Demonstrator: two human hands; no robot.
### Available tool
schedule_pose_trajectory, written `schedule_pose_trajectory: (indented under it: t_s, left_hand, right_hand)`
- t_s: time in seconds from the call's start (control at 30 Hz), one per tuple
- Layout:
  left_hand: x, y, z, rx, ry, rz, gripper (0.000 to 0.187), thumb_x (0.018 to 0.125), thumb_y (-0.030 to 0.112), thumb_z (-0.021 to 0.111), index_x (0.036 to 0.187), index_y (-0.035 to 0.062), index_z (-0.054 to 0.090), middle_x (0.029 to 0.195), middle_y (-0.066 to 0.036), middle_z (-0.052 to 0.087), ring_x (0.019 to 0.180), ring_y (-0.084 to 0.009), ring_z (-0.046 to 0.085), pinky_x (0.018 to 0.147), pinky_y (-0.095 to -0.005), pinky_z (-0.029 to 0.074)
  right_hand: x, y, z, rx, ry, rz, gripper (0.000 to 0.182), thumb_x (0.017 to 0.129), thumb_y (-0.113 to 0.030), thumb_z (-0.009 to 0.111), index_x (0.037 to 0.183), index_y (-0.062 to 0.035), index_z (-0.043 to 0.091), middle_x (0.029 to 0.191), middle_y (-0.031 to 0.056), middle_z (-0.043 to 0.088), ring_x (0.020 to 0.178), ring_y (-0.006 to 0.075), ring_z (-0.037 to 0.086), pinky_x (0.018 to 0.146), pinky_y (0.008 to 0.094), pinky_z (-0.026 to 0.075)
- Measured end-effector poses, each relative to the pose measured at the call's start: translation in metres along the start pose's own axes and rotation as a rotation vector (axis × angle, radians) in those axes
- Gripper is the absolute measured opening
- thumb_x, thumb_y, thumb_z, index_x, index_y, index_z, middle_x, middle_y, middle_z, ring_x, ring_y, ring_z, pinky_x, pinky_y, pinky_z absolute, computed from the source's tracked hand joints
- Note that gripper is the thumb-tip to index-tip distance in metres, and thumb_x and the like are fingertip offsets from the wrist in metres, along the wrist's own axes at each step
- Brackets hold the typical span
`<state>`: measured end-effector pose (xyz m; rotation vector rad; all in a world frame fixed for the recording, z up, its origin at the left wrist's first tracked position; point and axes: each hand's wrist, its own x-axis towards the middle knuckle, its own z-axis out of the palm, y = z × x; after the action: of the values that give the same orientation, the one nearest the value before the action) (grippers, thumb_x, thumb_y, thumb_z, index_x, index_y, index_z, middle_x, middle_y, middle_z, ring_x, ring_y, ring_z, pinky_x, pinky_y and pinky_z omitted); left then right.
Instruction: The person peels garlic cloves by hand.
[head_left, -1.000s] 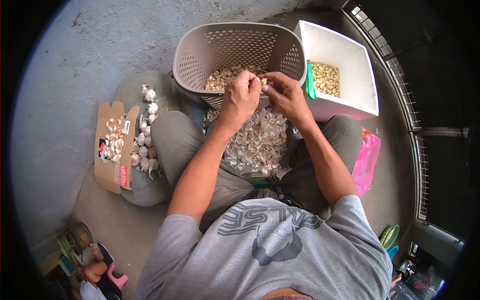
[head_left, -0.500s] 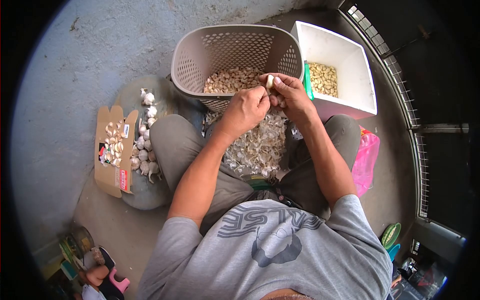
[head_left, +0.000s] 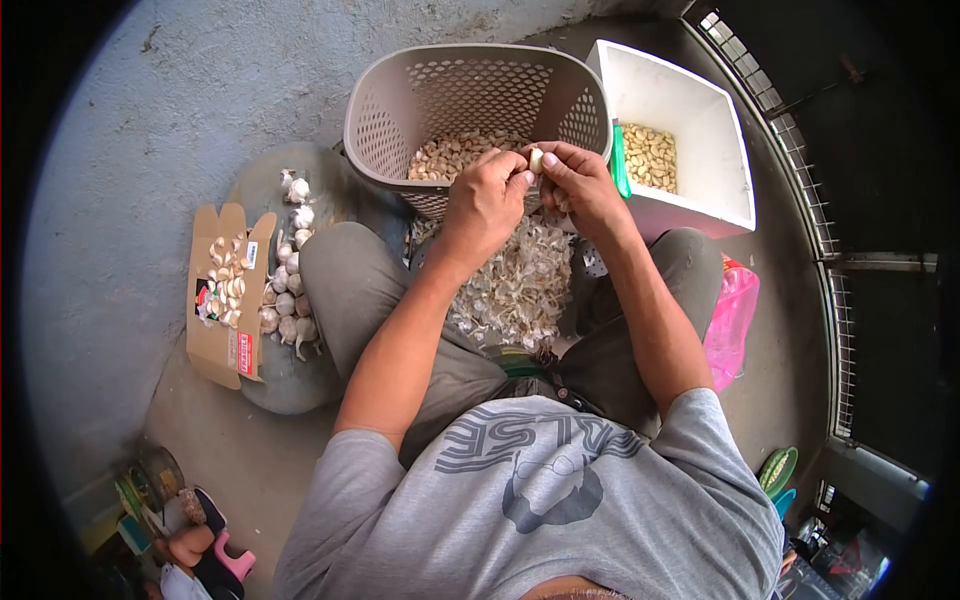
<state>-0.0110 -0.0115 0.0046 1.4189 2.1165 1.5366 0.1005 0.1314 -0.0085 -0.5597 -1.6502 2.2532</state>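
My right hand (head_left: 588,192) pinches a pale garlic clove (head_left: 536,160) between thumb and fingers, with bits of papery skin lower in the palm. My left hand (head_left: 487,203) is closed, its thumb and fingertips meeting the clove from the left side. Both hands are over the front rim of a brown perforated basket (head_left: 365,165), where unpeeled garlic cloves (head_left: 465,152) lie. Beneath the hands, garlic skins (head_left: 515,285) form a heap between my legs. To the right, a white foam box (head_left: 715,140) contains peeled garlic cloves (head_left: 650,158); a green handle (head_left: 619,165) rests at its near-left edge.
At left, a round grey surface (head_left: 285,395) bears whole garlic bulbs (head_left: 288,290) and an opened cardboard box (head_left: 215,350) with loose cloves on it. A pink plastic bag (head_left: 735,315) lies beside my right knee. A metal grille (head_left: 790,135) runs along the right.
My left hand has shifted slightly up, its fingertips now against the clove. The clove in my right hand sits a little lower and more to the left.
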Motion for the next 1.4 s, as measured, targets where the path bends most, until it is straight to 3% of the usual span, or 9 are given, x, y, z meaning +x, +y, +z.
schedule_pose_trajectory:
  t_s: [0.33,0.43,0.53,0.73,0.87,1.03,1.13,1.3,1.4]
  left_hand:
    - [0.003,-0.006,-0.004,-0.063,-0.009,-0.070,0.018,0.098,0.012,0.066,0.097,-0.0061,0.069,0.074,-0.007,0.066,0.066,-0.0093,0.061,0.060,-0.0316,0.051]
    - [0.003,-0.012,-0.001,-0.114,-0.057,-0.144,0.017,0.098,0.011,0.065,0.096,-0.0059,0.068,0.072,-0.008,0.065,0.066,-0.0098,0.062,0.060,-0.0308,0.051]
    - [0.004,-0.006,-0.001,-0.128,-0.025,-0.158,0.017,0.097,0.011,0.063,0.091,-0.0048,0.064,0.077,-0.021,0.067,0.069,-0.0356,0.068,0.065,-0.0440,0.054]
    - [0.002,-0.006,0.005,-0.014,0.065,-0.018,0.015,0.099,0.012,0.059,0.093,-0.0022,0.056,0.083,-0.022,0.064,0.077,-0.0407,0.065,0.069,-0.0491,0.052]
    - [0.001,0.002,0.001,-0.020,0.040,-0.043,0.014,0.098,0.011,0.059,0.095,-0.0010,0.053,0.086,-0.023,0.062,0.081,-0.0424,0.064,0.070,-0.0507,0.051]
    - [0.001,-0.004,0.004,0.070,0.057,0.071,0.011,0.096,0.007,0.060,0.096,-0.0019,0.054,0.084,-0.019,0.062,0.076,-0.0364,0.063,0.070,-0.0471,0.050]
    - [0.000,-0.003,0.002,0.104,0.065,0.077,0.010,0.094,0.006,0.060,0.095,-0.0016,0.054,0.083,-0.020,0.061,0.075,-0.0380,0.062,0.070,-0.0483,0.050]
    - [0.000,0.001,-0.005,0.128,-0.104,0.018,0.010,0.091,0.004,0.059,0.085,-0.0039,0.058,0.085,-0.023,0.063,0.079,-0.0411,0.064,0.073,-0.0498,0.050]
    - [-0.006,-0.009,0.001,0.143,-0.312,0.056,0.010,0.086,0.002,0.058,0.078,-0.0046,0.061,0.084,-0.027,0.065,0.082,-0.0435,0.067,0.075,-0.0520,0.052]
  right_hand:
    - [-0.006,-0.007,0.010,-0.555,0.018,-0.212,0.023,0.106,-0.011,0.057,0.122,0.0029,0.065,0.085,0.0016,0.066,0.060,0.0058,0.057,0.053,0.0252,0.048]
    - [-0.007,-0.008,0.011,-0.599,0.024,-0.210,0.023,0.106,-0.011,0.058,0.121,0.0023,0.066,0.084,0.0008,0.066,0.060,0.0055,0.056,0.053,0.0239,0.046]
    - [-0.009,-0.013,0.013,-0.438,0.029,-0.071,0.024,0.105,-0.012,0.059,0.123,0.0020,0.066,0.083,0.0001,0.065,0.059,0.0049,0.055,0.052,0.0223,0.043]
    - [-0.012,-0.014,0.024,-0.189,0.036,-0.051,0.025,0.103,-0.014,0.064,0.120,0.0043,0.065,0.081,0.0018,0.066,0.056,0.0052,0.055,0.048,0.0219,0.042]
    - [-0.004,-0.006,0.007,0.093,0.006,0.034,0.017,0.100,-0.012,0.068,0.111,0.0010,0.067,0.080,0.0020,0.068,0.053,0.0053,0.056,0.043,0.0203,0.037]
    - [-0.001,-0.001,0.005,0.033,0.047,0.033,0.018,0.103,-0.011,0.062,0.115,0.0009,0.068,0.079,0.0009,0.066,0.052,0.0051,0.054,0.043,0.0207,0.037]
    - [-0.002,-0.005,0.001,-0.072,0.069,0.003,0.021,0.106,-0.012,0.058,0.119,0.0008,0.068,0.080,0.0011,0.066,0.053,0.0053,0.055,0.044,0.0208,0.038]
    - [-0.003,-0.011,-0.007,-0.159,0.065,-0.030,0.023,0.106,-0.013,0.056,0.121,0.0010,0.068,0.085,0.0026,0.068,0.055,0.0047,0.056,0.044,0.0201,0.038]
    - [-0.005,-0.016,-0.002,0.084,0.104,0.020,0.023,0.106,-0.013,0.058,0.122,0.0011,0.067,0.089,0.0042,0.069,0.055,0.0044,0.056,0.043,0.0196,0.037]
